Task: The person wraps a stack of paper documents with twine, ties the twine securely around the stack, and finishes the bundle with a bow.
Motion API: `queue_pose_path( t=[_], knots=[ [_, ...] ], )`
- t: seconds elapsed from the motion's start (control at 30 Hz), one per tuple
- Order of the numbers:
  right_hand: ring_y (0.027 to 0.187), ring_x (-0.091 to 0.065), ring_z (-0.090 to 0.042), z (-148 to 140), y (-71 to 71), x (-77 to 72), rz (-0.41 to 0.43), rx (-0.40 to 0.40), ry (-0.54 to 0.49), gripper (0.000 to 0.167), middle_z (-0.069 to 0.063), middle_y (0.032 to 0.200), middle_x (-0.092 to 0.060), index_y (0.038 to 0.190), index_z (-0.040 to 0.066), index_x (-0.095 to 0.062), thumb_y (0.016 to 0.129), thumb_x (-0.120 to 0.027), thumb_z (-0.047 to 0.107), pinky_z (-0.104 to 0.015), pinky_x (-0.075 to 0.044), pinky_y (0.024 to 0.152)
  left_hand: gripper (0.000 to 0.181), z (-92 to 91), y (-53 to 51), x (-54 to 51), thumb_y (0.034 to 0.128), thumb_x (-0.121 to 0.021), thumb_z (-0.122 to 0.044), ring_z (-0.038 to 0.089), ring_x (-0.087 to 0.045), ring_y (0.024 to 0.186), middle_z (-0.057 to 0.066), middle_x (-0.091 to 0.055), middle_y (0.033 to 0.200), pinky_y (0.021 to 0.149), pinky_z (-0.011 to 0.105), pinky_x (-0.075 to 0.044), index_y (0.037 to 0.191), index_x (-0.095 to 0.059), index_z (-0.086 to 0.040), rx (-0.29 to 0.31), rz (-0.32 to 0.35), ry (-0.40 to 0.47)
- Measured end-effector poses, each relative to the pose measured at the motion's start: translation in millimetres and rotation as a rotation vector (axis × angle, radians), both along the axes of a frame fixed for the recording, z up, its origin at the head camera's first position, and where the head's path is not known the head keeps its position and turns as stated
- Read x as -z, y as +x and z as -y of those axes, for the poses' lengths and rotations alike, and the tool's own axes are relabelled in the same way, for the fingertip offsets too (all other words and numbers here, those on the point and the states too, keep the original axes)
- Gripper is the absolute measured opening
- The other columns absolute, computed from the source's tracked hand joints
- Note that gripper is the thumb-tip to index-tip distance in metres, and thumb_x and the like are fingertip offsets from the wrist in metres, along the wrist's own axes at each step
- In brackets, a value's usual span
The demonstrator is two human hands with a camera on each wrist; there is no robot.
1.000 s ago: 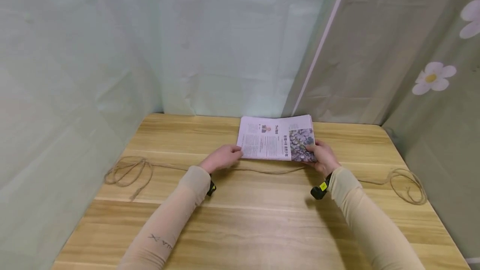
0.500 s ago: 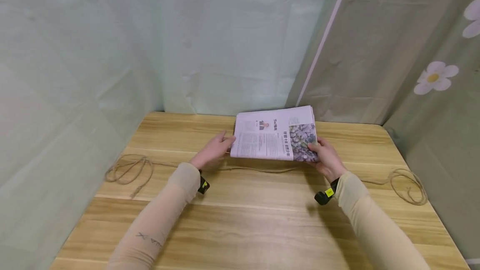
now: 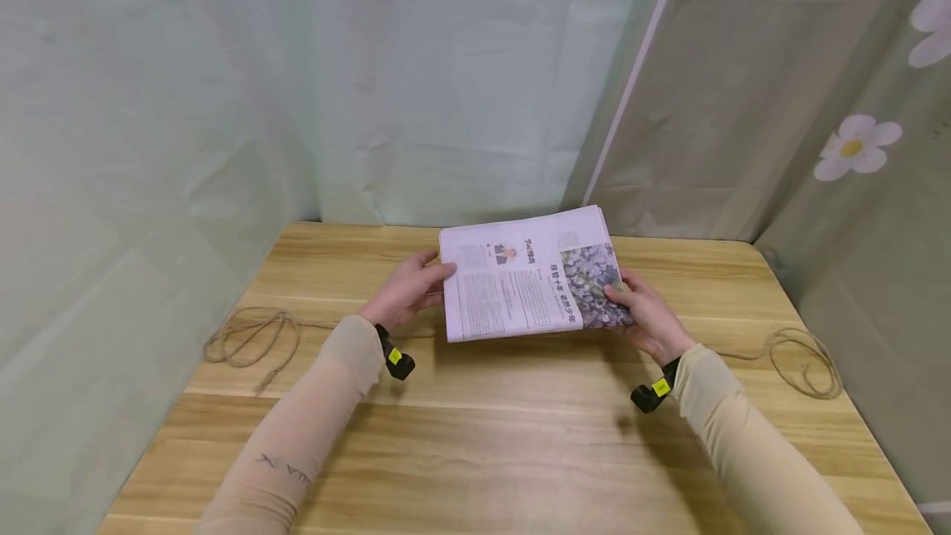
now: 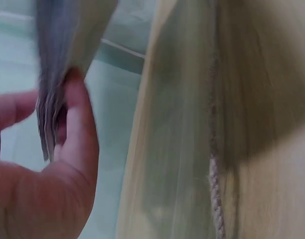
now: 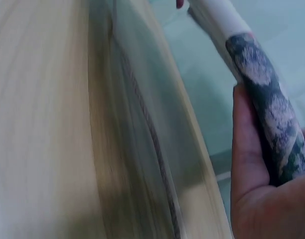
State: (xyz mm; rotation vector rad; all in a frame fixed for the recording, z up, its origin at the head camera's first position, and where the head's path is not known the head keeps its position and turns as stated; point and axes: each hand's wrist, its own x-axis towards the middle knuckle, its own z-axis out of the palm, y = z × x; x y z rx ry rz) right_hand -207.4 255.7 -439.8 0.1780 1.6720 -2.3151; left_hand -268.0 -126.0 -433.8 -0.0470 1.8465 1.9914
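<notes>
Newspaper: the folded newspaper (image 3: 513,287) is hovering over the wooden table (image 3: 520,452), lying toward 12 o'clock of the table's middle and casting a shadow below; columns of print are facing up, and a photo of purple blooms (image 3: 587,277) is filling the 3 o'clock end

Left hand: the left hand (image 3: 401,291) is pinching the newspaper's 9 o'clock edge, the thumb pressing on the printed face and the fingers reaching underneath

Right hand: the right hand (image 3: 652,316) is grasping the edge between 3 and 4 o'clock, its thumb resting on the photo and its fingers supporting from below

Rope: a thin braided rope (image 4: 213,172) is running across the table beneath the newspaper, touching neither hand, and is ending in loose loops near 9 o'clock and between 3 and 4 o'clock

Wrists: small black cameras are sitting on both wrists, each carrying a yellow label, and beige sleeves (image 3: 758,436) are covering the forearms

Backdrop: pale green sheeting (image 3: 461,106) is standing behind the table at 12 o'clock, while a white printed flower (image 3: 858,147) is showing at 2 o'clock
</notes>
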Motion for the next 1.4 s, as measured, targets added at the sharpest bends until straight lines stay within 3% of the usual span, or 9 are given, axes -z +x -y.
queue_pose_path(
  t=[0.13, 0.23, 0.43, 0.63, 0.77, 0.97, 1.17, 1.27, 1.4],
  knots=[
    [0.085, -0.068, -0.014, -4, -0.6, 2.0, -0.01, -0.05, 0.021, 0.032, -0.004, 0.103, -0.065, 0.139, 0.011, -0.04, 0.109, -0.049, 0.01, -0.028, -0.057, 0.073, 0.051, 4.6, 0.3, -0.8, 0.1042, -0.062, -0.019, 0.021, -0.07, 0.094, 0.013, -0.069, 0.118, 0.081, 0.034, -0.059, 0.147, -0.044, 0.001, 0.076, 0.104, 0.087],
    [0.086, -0.068, -0.015, -6, -1.0, 3.3, -0.007, -0.084, 0.029, 0.036, -0.004, 0.104, -0.066, 0.144, 0.01, -0.039, 0.109, -0.049, 0.01, -0.028, -0.057, 0.073, 0.043, 6.4, 1.9, -1.1, 0.1047, -0.061, -0.02, 0.021, -0.071, 0.091, 0.011, -0.071, 0.113, 0.075, 0.032, -0.06, 0.141, -0.049, -0.001, 0.116, 0.15, 0.099],
    [0.087, -0.069, -0.015, -7, -3.1, 1.4, 0.031, -0.103, -0.028, 0.032, -0.004, 0.106, -0.067, 0.141, 0.014, -0.044, 0.11, -0.049, 0.015, -0.028, -0.058, 0.074, 0.042, 5.3, 8.3, -2.3, 0.1047, -0.057, -0.009, 0.023, -0.073, 0.094, 0.016, -0.071, 0.116, 0.077, 0.034, -0.06, 0.144, -0.044, 0.0, 0.14, 0.1, 0.095],
    [0.092, -0.072, -0.019, -4, -3.0, -3.4, 0.143, 0.041, -0.368, 0.019, -0.008, 0.103, -0.072, 0.115, 0.009, -0.062, 0.109, -0.052, 0.024, -0.029, -0.059, 0.083, 0.041, -5.4, 22.9, -3.9, 0.1061, -0.054, -0.006, 0.026, -0.073, 0.096, 0.02, -0.066, 0.124, 0.081, 0.039, -0.06, 0.145, -0.042, 0.0, 0.064, 0.024, 0.154],
    [0.099, -0.07, -0.021, 8, 4.7, -2.9, 0.166, 0.079, -0.536, 0.019, -0.011, 0.107, -0.07, 0.112, 0.006, -0.062, 0.109, -0.05, 0.02, -0.031, -0.055, 0.093, 0.041, -17.5, 38.1, -5.3, 0.1071, -0.049, -0.003, 0.025, -0.072, 0.094, 0.022, -0.06, 0.129, 0.074, 0.037, -0.061, 0.146, -0.037, -0.001, -0.012, -0.049, 0.223],
    [0.103, -0.069, -0.021, 48, 19.0, -3.0, 0.075, -0.02, -0.369, 0.018, -0.008, 0.113, -0.071, 0.126, 0.008, -0.052, 0.11, -0.046, 0.012, -0.033, -0.056, 0.092, 0.043, -42.5, 65.4, -4.5, 0.1069, -0.048, -0.001, 0.027, -0.071, 0.096, 0.024, -0.055, 0.13, 0.078, 0.04, -0.061, 0.147, -0.034, -0.003, -0.081, -0.135, 0.287],
    [0.1, -0.071, -0.019, 66, 17.7, 4.1, 0.059, 0.043, -0.241, 0.036, -0.005, 0.112, -0.072, 0.139, 0.005, -0.044, 0.104, -0.045, -0.004, -0.032, -0.058, 0.081, 0.045, -51.1, 83.6, -2.4, 0.1029, -0.06, -0.004, 0.032, -0.07, 0.104, 0.021, -0.06, 0.13, 0.087, 0.046, -0.059, 0.145, -0.045, -0.008, -0.019, -0.173, 0.218],
    [0.101, -0.07, -0.02, 60, 16.5, 9.7, 0.024, 0.025, -0.142, 0.046, -0.003, 0.114, -0.071, 0.145, 0.003, -0.037, 0.1, -0.042, -0.009, -0.035, -0.057, 0.085, 0.045, -44.2, 82.9, -4.2, 0.1041, -0.062, -0.019, 0.027, -0.069, 0.104, 0.017, -0.062, 0.127, 0.089, 0.043, -0.058, 0.144, -0.046, -0.007, 0.017, -0.134, 0.202],
    [0.103, -0.069, -0.023, 51, 19.6, 11.8, 0.005, -0.04, -0.051, 0.052, -0.005, 0.116, -0.07, 0.148, 0.002, -0.032, 0.099, -0.045, -0.008, -0.039, -0.057, 0.088, 0.052, -25.4, 70.7, -6.1, 0.1088, -0.049, -0.039, 0.02, -0.068, 0.095, 0.014, -0.065, 0.119, 0.079, 0.035, -0.058, 0.144, -0.046, 0.0, 0.108, -0.019, 0.157]
  ],
)
